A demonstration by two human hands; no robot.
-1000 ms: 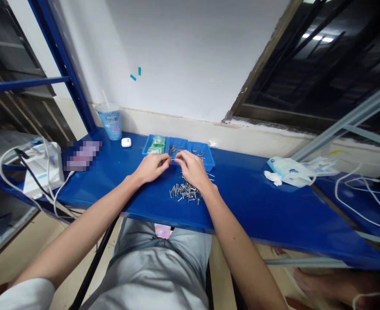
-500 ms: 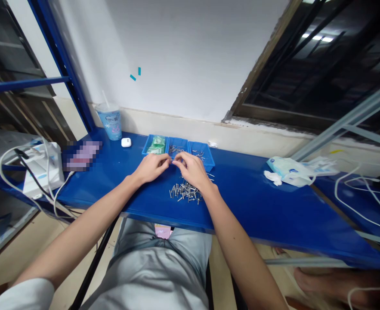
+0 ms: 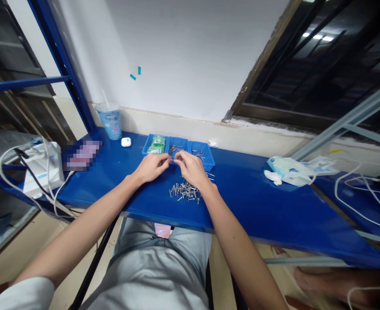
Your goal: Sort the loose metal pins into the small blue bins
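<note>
In the head view my left hand (image 3: 151,167) and my right hand (image 3: 190,168) meet above the blue table, fingertips pinched. Between them runs a thin, shiny metal piece that looks like a blind rivet (image 3: 172,160), gripped at both ends. Below my right hand lies a loose pile of blind rivets (image 3: 186,192), partly covered by that hand. Just behind the hands stand three joined blue bins: the left bin (image 3: 144,147) has green-and-clear packets (image 3: 157,145), the middle bin (image 3: 178,140) and right bin (image 3: 211,161) contain metal rivets.
A blue cup with a straw (image 3: 110,122) and a white earbud case (image 3: 126,142) stand at the back left. White power strips with cables (image 3: 44,170) lie at the left. A tissue pack (image 3: 288,170) rests at the right. Another person's foot (image 3: 312,277) shows below the table.
Hardly anything differs. My right fingertips have shifted slightly, and both hands still grip the thin metal piece over the table.
</note>
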